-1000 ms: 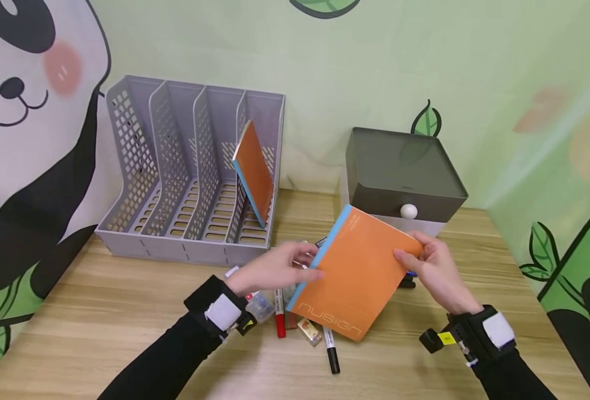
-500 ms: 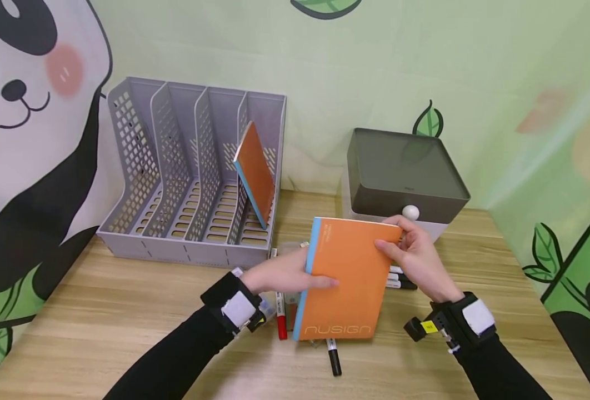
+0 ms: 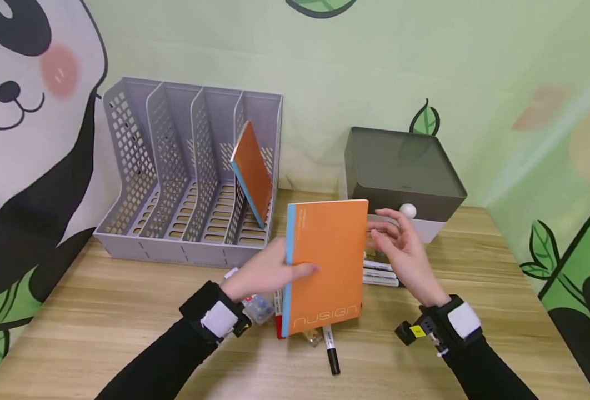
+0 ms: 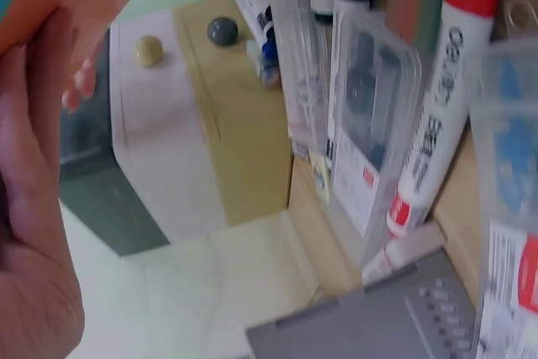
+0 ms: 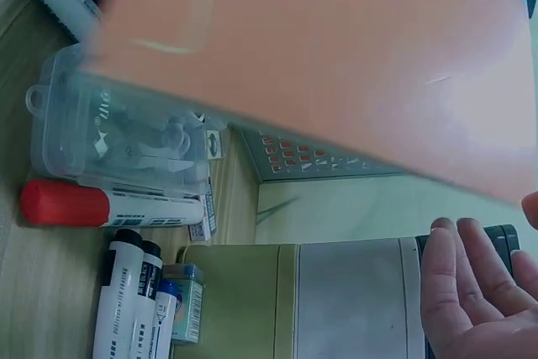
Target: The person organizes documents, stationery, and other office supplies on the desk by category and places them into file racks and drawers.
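My left hand holds an orange notebook upright by its blue spine, thumb on the cover and fingers behind it. The cover carries the word "nusign" near its lower edge. My right hand is just beyond the notebook's right edge, its fingers loosely bent and holding nothing. In the right wrist view a gap shows between that hand's fingers and most of the notebook. A second orange notebook leans in the rightmost slot of the grey file rack.
Behind my right hand stands a drawer box with a dark top and round white knob. Partly hidden by the notebook lie a red-capped marker, a black-capped marker, a clear plastic case and several white markers.
The notebook has turned from tilted to nearly upright and shifted left. My left hand has taken its spine edge; my right hand has let go of its upper right corner.
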Demonstrator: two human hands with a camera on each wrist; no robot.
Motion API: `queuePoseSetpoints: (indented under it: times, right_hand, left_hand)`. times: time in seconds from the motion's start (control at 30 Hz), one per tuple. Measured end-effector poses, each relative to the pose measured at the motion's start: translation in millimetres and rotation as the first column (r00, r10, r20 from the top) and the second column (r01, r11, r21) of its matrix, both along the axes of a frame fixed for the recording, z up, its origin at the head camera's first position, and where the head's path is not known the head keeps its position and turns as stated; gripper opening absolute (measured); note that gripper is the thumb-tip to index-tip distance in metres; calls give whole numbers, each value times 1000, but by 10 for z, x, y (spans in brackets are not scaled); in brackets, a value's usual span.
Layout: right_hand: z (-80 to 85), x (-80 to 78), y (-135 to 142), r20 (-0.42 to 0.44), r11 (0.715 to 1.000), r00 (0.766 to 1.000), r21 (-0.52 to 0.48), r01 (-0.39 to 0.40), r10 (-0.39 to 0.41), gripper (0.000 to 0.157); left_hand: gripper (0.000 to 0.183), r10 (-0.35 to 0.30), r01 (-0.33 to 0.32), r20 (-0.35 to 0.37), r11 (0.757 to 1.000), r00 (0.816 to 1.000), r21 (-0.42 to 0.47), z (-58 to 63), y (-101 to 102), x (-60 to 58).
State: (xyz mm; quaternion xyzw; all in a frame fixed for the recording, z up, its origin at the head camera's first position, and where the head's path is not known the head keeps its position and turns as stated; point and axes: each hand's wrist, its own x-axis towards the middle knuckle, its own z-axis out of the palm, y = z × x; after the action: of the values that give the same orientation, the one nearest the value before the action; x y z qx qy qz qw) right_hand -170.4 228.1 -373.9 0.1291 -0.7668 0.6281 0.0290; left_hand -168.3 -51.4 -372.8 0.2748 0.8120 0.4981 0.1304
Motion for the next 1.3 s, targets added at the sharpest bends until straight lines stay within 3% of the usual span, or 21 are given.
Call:
queuePoseSetpoints:
  times: [0.2, 0.33, 0.43, 0.53, 0.67, 0.87, 1.07, 1.17, 1.3]
  right_hand:
    - [-32, 22, -31, -20, 999, 1000, 34, 2, -1, 43]
    - [-49, 26, -59, -30, 999, 1000, 49, 3, -1, 43]
    - [-53, 20, -85, -37, 998, 999, 56, 2, 0, 44]
    - [-54, 15, -105, -36, 998, 999, 61, -5, 7, 44]
    - [-61, 16, -118, -20, 998, 1000, 63, -17, 19, 43]
    - [-87, 27, -126, 9, 996, 999, 76, -40, 39, 44]
    - [-113, 16, -143, 19, 995, 999, 88, -37, 35, 44]
    - [-127, 5, -157, 25, 995, 999, 94, -39, 37, 44]
    - [-148, -11, -191, 33, 991, 998, 117, -58, 55, 43]
  left_hand:
    - [43, 193, -191, -10, 977, 981, 92, 110, -170, 18]
    - [39, 341, -335, -32, 934, 940, 125, 190, -289, 5]
    - [35, 454, -441, -89, 887, 887, 136, 253, -380, -27]
    - [27, 551, -535, -172, 835, 817, 133, 313, -466, -74]
    - [23, 648, -636, -227, 760, 727, 131, 374, -569, -133]
    - [28, 721, -708, -232, 690, 653, 152, 421, -704, -242]
    - [28, 771, -776, -271, 621, 577, 114, 416, -763, -326]
    - [32, 769, -784, -309, 612, 559, 104, 398, -757, -377]
    - [38, 750, -777, -370, 620, 548, 106, 368, -718, -453]
